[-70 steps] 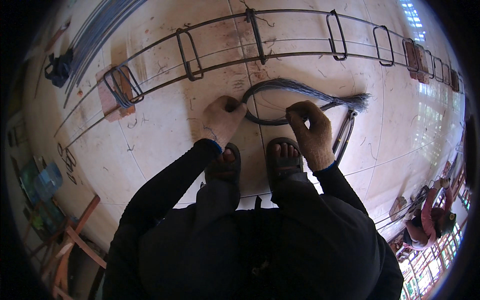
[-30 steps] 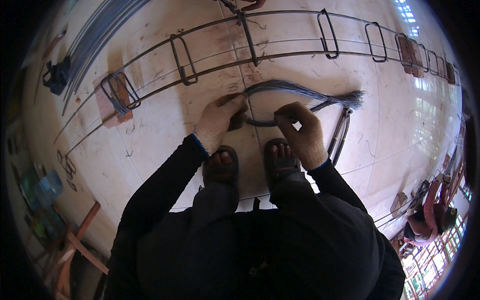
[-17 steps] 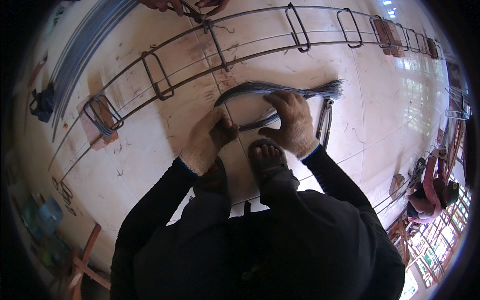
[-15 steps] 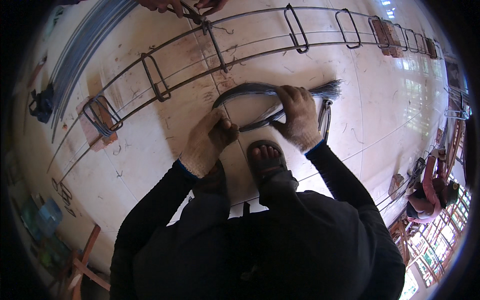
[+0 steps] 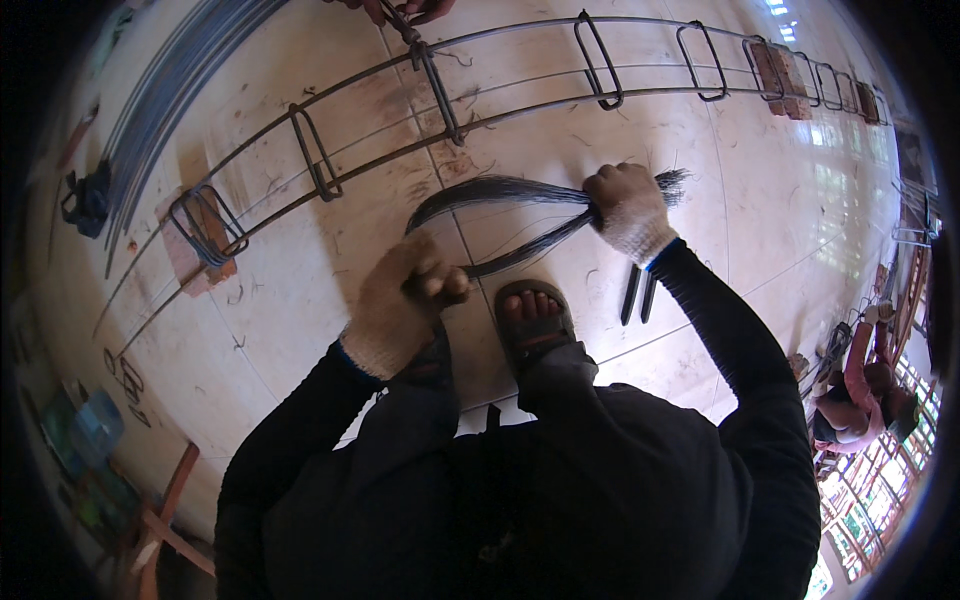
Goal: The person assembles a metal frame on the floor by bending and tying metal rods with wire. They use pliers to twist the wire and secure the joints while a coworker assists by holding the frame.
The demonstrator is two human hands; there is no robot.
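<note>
A bundle of thin dark wire, bent into a long loop, is just in front of the person's feet, above or on the tiled floor; whether it is lifted cannot be told. The right hand, in a knitted glove, is clenched around the bundle where its two sides meet, hiding that join; the frayed ends stick out beyond the fist. The left hand, also gloved and slightly blurred, has its fingers curled at the loop's other end. It covers that bend, so I cannot tell whether it grips any wire.

Below the right wrist, two dark tool handles show, their upper part hidden. The right sandal is in plain view, while the left sandal is dim and partly covered by the left hand.

Farther out, a rod frame with rectangular hoops crosses the floor, near a brick at its left. At the top edge, a co-worker's hands are cut off, with a dark tool only partly visible. Far right, another person crouches, small and warped by the lens.
</note>
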